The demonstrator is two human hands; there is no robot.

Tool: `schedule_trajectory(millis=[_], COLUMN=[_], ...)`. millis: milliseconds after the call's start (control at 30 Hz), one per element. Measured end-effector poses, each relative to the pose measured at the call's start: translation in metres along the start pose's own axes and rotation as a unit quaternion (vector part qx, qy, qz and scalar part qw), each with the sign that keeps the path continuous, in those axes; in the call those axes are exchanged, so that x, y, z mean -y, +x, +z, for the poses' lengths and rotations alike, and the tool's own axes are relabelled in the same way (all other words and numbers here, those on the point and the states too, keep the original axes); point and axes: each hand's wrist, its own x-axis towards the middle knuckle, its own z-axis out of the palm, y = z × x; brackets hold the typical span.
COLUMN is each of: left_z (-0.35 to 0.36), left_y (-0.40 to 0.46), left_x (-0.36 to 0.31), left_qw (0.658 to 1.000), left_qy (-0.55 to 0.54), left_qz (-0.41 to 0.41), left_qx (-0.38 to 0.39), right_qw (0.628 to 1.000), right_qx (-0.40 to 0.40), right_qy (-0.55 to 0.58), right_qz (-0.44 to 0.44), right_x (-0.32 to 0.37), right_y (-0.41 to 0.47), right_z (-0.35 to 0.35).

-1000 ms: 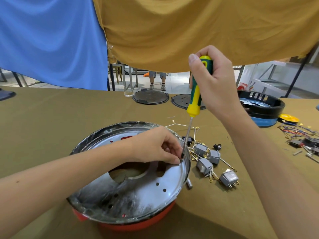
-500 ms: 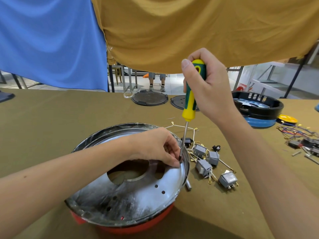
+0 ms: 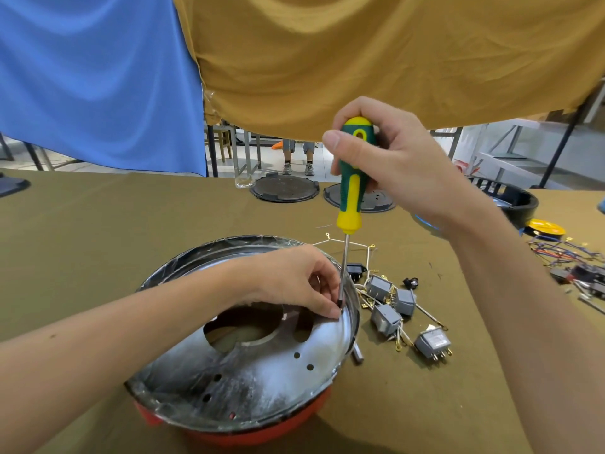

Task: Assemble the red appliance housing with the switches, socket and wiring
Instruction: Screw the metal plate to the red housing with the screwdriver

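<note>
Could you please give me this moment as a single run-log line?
step: driving screw | right hand: grips screwdriver, upright | left hand: pinches at its tip | site: metal plate rim, red housing | switches: loose on table

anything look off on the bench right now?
Nothing damaged. The red housing sits tilted on the table, silver plate sloping, and grey switches lie loose in a tangle beside it.

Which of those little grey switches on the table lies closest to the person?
The grey rocker switch with brass prongs pointing toward the person, lying alone at the near right end of the cluster. The other three grey switches bunch together farther back, beside the metal pan.
</note>
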Motion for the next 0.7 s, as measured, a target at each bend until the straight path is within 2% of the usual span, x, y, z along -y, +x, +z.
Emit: schedule_trajectory(millis=[67, 167, 300, 367, 467, 533, 600, 700], left_z=[0.0, -0.001, -0.001, -0.002, -0.001, -0.002, -0.004, -0.003], left_y=[-0.001, -0.002, -0.003, -0.002, -0.001, -0.001, -0.001, -0.003], left_x=[0.0, 0.0, -0.001, -0.001, -0.002, -0.002, -0.001, -0.002], left_qw=[1.0, 1.0, 0.999, 0.999, 0.997, 0.996, 0.996, 0.998], left_qy=[-0.012, -0.025, -0.015, 0.015, 0.039, 0.055, 0.056, -0.001], left_qz=[-0.002, 0.007, 0.018, 0.029, 0.05, 0.057, 0.062, 0.057], left_qx=[0.003, -0.005, -0.027, -0.036, -0.042, -0.04, -0.024, -0.017], right_qw=[0.999, 0.998, 0.993, 0.987, 0.995, 0.998, 0.995, 0.978], right_qx=[0.04, 0.054, -0.014, -0.022, 0.032, 0.037, -0.003, -0.049], right_qy=[0.005, -0.017, -0.108, -0.15, -0.07, -0.032, -0.095, -0.201], right_qz=[0.017, 0.035, 0.05, 0.048, 0.057, 0.041, 0.023, 0.028], right_x=[0.004, 0.008, 0.01, 0.009, 0.012, 0.014, 0.012, 0.012], right_y=[0.0, -0.002, -0.001, 0.0, -0.002, -0.004, -0.004, -0.002], right_z=[-0.009, -0.014, -0.006, -0.002, -0.006, -0.014, -0.014, -0.005])
